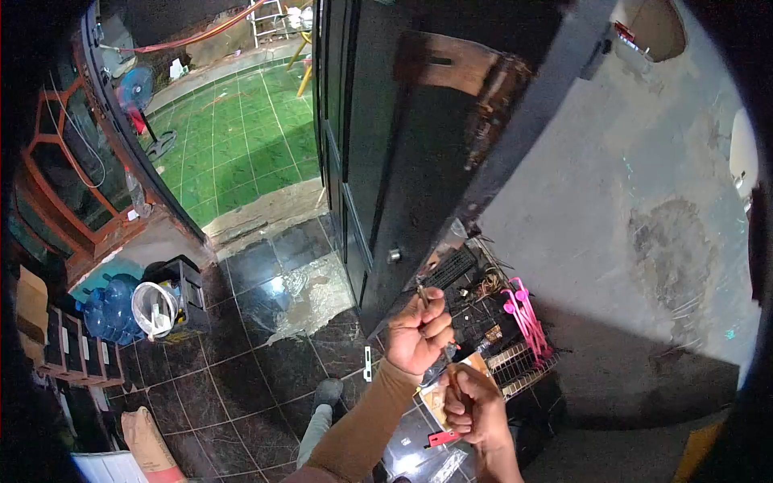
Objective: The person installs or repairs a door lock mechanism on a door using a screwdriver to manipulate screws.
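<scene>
My left hand (419, 334) is raised in front of the dark door, fingers curled and thumb pressed on a small thin metal piece (421, 291) that points up. Its exact kind is too small to make out. Just below and to the right, my right hand (481, 400) is closed round a tool with an amber-brown handle (454, 381); its working end is hard to see. The black door (378, 177) stands ajar ahead, with a round silver lock (394, 255) on its face. Higher up, a bare wood patch (459, 64) shows on the door.
Beneath my hands lie a wire rack (523, 366), a pink folded frame (527, 322), a red item (441, 439) and tangled cables (487, 283). Leftward stand blue water bottles (113, 310), a white bucket (155, 310) and a paper sack (150, 443). A grey wall (596, 209) rises at right.
</scene>
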A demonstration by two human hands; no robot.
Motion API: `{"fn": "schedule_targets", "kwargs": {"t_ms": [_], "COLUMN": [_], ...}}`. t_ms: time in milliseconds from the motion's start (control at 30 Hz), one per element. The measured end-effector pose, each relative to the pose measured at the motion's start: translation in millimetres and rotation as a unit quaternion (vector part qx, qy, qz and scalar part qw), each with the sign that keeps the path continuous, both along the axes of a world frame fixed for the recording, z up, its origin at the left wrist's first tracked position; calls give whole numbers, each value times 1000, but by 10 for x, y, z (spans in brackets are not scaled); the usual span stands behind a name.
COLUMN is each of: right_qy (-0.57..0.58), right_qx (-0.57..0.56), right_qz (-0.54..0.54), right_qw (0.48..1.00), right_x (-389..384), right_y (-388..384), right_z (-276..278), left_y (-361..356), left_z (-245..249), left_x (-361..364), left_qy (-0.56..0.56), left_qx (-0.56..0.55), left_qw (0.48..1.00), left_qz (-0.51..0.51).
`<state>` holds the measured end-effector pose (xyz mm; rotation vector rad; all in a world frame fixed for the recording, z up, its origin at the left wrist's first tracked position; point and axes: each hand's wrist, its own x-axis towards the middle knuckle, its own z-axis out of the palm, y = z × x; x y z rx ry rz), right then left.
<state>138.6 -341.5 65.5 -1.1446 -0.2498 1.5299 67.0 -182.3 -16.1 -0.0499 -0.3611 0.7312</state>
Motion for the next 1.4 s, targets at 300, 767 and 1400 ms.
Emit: {"fn": "schedule_targets", "kwargs": {"t_ms": [300,767,1400], "right_qy": [-344,-648,15], "right_qx": [36,86,-49], "right_qz": [-98,-89,-66], "right_qw": [933,752,997], "right_x": [-271,-272,68], "right_y": [-13,43,-114], "right_z": [103,18,56], "left_y": [4,22,227], "left_z": [119,115,108], "left_x": [-18,162,70], "left_qy": [106,60,48], "left_qx": [-42,-86,-23], "left_qw": [993,994,998], "left_qz": [38,15,-33]}}
